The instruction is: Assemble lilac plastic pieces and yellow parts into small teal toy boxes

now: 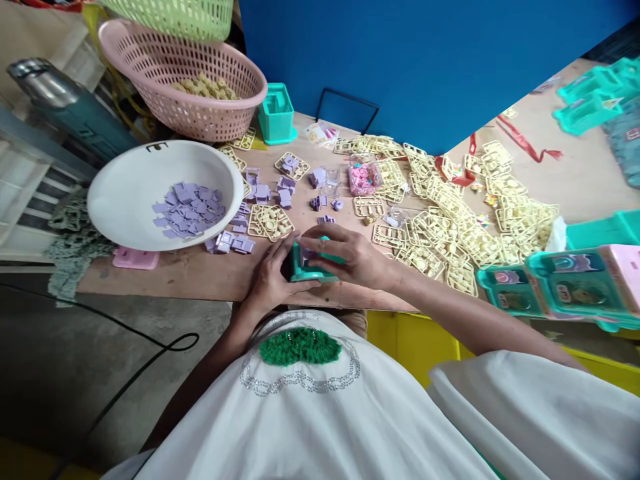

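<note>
A small teal plastic box (302,273) lies at the table's front edge, between my hands. My left hand (270,281) is closed around its left side, with the thumb along the front. My right hand (357,257) reaches over the box from the right. Its fingers are bent together at the opening, where a bit of purple shows; what they pinch is mostly hidden. Just beyond are small purple parts (319,202) and a cream sprue frame of parts (271,222). A clear tub of pink pieces (365,177) stands further back.
At left are a white bowl (120,200) of purple pieces, a pink basket (200,117) and a steel-topped bottle (65,100). Cream sprue frames (440,220) heap up at right, beside teal boxes (580,280). A blue panel (400,60) stands behind. Another teal box (277,117) sits near the basket.
</note>
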`<state>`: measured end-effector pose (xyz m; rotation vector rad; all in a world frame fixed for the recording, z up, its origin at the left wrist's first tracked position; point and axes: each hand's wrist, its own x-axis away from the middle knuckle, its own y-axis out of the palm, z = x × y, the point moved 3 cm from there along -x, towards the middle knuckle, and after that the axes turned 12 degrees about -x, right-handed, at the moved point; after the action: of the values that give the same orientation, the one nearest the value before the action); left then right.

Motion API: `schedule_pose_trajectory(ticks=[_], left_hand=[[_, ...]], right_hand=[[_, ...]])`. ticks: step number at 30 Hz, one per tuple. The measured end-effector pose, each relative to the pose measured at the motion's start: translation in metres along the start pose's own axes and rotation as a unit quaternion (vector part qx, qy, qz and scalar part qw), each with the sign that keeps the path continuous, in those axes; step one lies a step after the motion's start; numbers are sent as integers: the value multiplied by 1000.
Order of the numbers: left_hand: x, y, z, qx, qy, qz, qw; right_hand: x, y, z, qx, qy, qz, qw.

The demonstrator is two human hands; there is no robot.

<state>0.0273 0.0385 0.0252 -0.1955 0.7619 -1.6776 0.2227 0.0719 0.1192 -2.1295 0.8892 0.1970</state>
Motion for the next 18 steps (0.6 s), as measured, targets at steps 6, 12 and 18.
schedule_pose_trajectory(ticks=[6,12,18], left_hand=[[2,-2,2,0,2,1,1000],[4,-1,2,-4,-2,-6,1000],[4,0,3,-15,-14,6,1000]], right_hand=[[11,5,0,-20,0,57,998],[19,11,-1,-45,17,128,991],[16,10,-3,-35,7,96,995]])
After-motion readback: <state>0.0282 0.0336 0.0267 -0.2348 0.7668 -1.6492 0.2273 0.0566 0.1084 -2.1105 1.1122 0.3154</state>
